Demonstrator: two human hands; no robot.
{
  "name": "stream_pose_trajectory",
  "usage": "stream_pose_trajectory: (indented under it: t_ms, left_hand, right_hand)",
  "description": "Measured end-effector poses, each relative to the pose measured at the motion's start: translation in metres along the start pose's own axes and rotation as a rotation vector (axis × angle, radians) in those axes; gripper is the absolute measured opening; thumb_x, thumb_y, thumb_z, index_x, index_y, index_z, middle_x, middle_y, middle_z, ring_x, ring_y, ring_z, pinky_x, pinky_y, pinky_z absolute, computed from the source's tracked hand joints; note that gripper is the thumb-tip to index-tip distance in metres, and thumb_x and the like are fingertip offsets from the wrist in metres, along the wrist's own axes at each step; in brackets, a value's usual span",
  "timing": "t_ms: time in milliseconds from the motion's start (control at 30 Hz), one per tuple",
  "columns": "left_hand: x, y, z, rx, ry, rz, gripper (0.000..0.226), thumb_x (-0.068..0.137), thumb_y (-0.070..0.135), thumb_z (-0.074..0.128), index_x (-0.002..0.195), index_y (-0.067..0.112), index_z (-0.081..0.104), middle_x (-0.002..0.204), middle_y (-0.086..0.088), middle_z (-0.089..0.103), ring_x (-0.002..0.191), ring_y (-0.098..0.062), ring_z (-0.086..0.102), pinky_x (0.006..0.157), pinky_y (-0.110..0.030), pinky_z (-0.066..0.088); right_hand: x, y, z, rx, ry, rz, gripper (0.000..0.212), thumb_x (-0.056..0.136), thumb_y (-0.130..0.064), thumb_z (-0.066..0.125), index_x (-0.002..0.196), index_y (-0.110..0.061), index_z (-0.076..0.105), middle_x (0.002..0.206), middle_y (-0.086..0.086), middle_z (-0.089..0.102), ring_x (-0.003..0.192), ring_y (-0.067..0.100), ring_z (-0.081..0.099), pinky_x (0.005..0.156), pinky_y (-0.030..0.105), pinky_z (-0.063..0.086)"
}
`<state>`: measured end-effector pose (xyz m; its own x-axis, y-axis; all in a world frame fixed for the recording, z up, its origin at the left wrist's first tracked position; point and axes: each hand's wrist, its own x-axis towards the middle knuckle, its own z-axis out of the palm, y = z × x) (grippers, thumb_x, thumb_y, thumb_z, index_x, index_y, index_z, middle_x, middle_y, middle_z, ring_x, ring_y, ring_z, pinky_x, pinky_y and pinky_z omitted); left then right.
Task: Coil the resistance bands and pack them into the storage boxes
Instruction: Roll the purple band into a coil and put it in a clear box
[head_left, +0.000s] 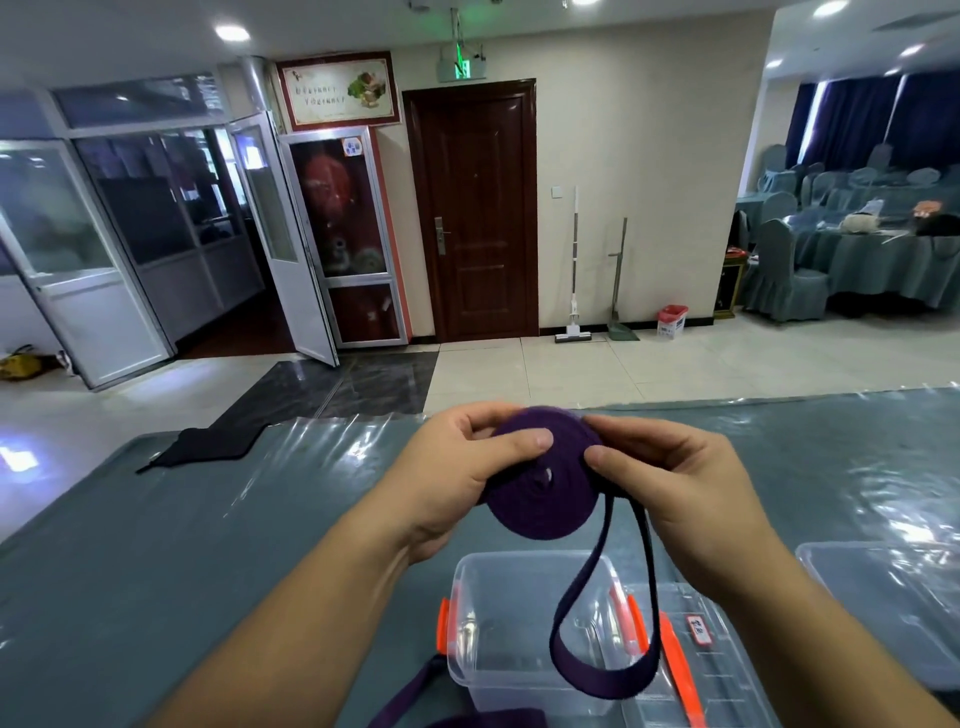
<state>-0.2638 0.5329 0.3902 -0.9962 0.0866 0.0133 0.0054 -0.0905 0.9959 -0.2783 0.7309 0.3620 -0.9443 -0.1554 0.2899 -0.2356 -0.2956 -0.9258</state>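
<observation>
Your left hand (452, 467) closes on the purple resistance band (540, 483), thumb pressed flat on the coil face. Your right hand (670, 483) pinches the coil's right edge. The coil is a tight flat disc held above the clear storage box (498, 623); its uncoiled loop hangs into the box.

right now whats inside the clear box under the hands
The box looks empty: through its clear walls only the table cloth shows. The loose purple band tail hangs from the coil in front of it, hiding a strip. Its near edge is out of frame.
</observation>
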Motion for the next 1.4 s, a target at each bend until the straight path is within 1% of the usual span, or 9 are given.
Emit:
stream_pose_trajectory:
  t_ms: [167, 367, 533, 733, 867, 967, 1067, 1200, 1400]
  left_hand:
    - [0.004, 0.005, -0.002, 0.281, -0.008, 0.051, 0.012, 0.091, 0.018, 0.076, 0.101, 0.012, 0.079, 0.097, -0.012, 0.079, 0.085, -0.020, 0.074, 0.078, -0.031, 0.060]
    - [0.007, 0.000, -0.001, 0.020, 0.022, 0.071, 0.028, 0.087, 0.018, 0.072, 0.110, 0.001, 0.076, 0.104, -0.023, 0.076, 0.088, -0.027, 0.073, 0.081, -0.035, 0.060]
    - [0.008, -0.008, 0.009, -0.139, 0.126, 0.113, 0.025, 0.094, 0.014, 0.068, 0.115, 0.000, 0.072, 0.106, -0.023, 0.076, 0.089, -0.027, 0.072, 0.080, -0.035, 0.061]
    - [0.006, -0.001, -0.003, 0.071, 0.070, 0.156, 0.026, 0.088, 0.003, 0.075, 0.111, 0.014, 0.076, 0.104, -0.012, 0.079, 0.092, -0.023, 0.076, 0.079, -0.029, 0.061]
    - [0.005, 0.001, 0.002, -0.164, 0.130, 0.121, 0.026, 0.088, 0.007, 0.072, 0.114, 0.012, 0.074, 0.103, -0.013, 0.079, 0.086, -0.023, 0.076, 0.074, -0.035, 0.064]
    - [0.004, -0.002, 0.004, -0.228, 0.200, 0.102, 0.025, 0.093, 0.010, 0.069, 0.118, 0.014, 0.072, 0.106, -0.011, 0.079, 0.087, -0.023, 0.076, 0.078, -0.042, 0.062]
    - [0.001, -0.004, -0.002, -0.081, 0.112, 0.127, 0.036, 0.093, 0.005, 0.070, 0.124, 0.022, 0.069, 0.109, -0.010, 0.078, 0.089, -0.025, 0.077, 0.074, -0.038, 0.063]
    - [-0.003, 0.003, -0.011, 0.168, -0.049, 0.178, 0.046, 0.087, -0.005, 0.074, 0.123, 0.023, 0.070, 0.109, -0.008, 0.079, 0.099, -0.027, 0.076, 0.082, -0.032, 0.063]
    - [0.001, -0.004, 0.000, -0.126, 0.078, 0.206, 0.043, 0.088, -0.004, 0.070, 0.124, 0.018, 0.069, 0.111, -0.011, 0.078, 0.099, -0.026, 0.075, 0.082, -0.038, 0.064]
  right_hand:
    - [0.003, -0.001, -0.002, -0.158, -0.145, 0.002, 0.031, 0.085, 0.010, 0.071, 0.111, -0.005, 0.076, 0.103, 0.010, 0.080, 0.101, 0.025, 0.077, 0.091, 0.030, 0.061]
    - [0.006, 0.000, -0.001, -0.090, -0.088, -0.046, 0.036, 0.076, -0.006, 0.078, 0.112, -0.007, 0.076, 0.104, 0.009, 0.080, 0.103, 0.025, 0.076, 0.090, 0.032, 0.061]
    - [0.002, 0.007, 0.004, -0.058, 0.003, -0.068, 0.033, 0.084, 0.007, 0.072, 0.112, -0.011, 0.076, 0.104, 0.005, 0.081, 0.101, 0.019, 0.077, 0.090, 0.028, 0.060]
    - [0.004, 0.000, -0.002, -0.109, -0.040, -0.056, 0.031, 0.084, 0.007, 0.073, 0.108, -0.012, 0.077, 0.103, 0.006, 0.081, 0.102, 0.022, 0.077, 0.090, 0.030, 0.061]
    - [0.004, 0.003, 0.003, -0.007, -0.013, -0.066, 0.034, 0.080, -0.003, 0.074, 0.113, -0.012, 0.076, 0.105, 0.009, 0.080, 0.101, 0.024, 0.077, 0.087, 0.032, 0.062]
    - [0.001, 0.006, 0.002, 0.030, -0.004, -0.039, 0.037, 0.082, -0.003, 0.072, 0.117, -0.012, 0.074, 0.106, 0.010, 0.080, 0.101, 0.025, 0.077, 0.084, 0.032, 0.063]
    - [0.002, 0.005, -0.004, 0.005, -0.007, -0.015, 0.034, 0.086, 0.008, 0.069, 0.116, -0.008, 0.074, 0.104, 0.010, 0.080, 0.100, 0.026, 0.077, 0.081, 0.027, 0.062]
    - [0.004, -0.001, -0.006, -0.016, -0.068, -0.015, 0.032, 0.084, 0.006, 0.070, 0.113, -0.006, 0.075, 0.104, 0.012, 0.080, 0.100, 0.028, 0.077, 0.080, 0.028, 0.062]
    - [0.000, 0.002, 0.001, 0.072, 0.045, -0.071, 0.033, 0.077, -0.005, 0.074, 0.109, -0.012, 0.077, 0.104, 0.010, 0.080, 0.099, 0.024, 0.077, 0.083, 0.028, 0.062]
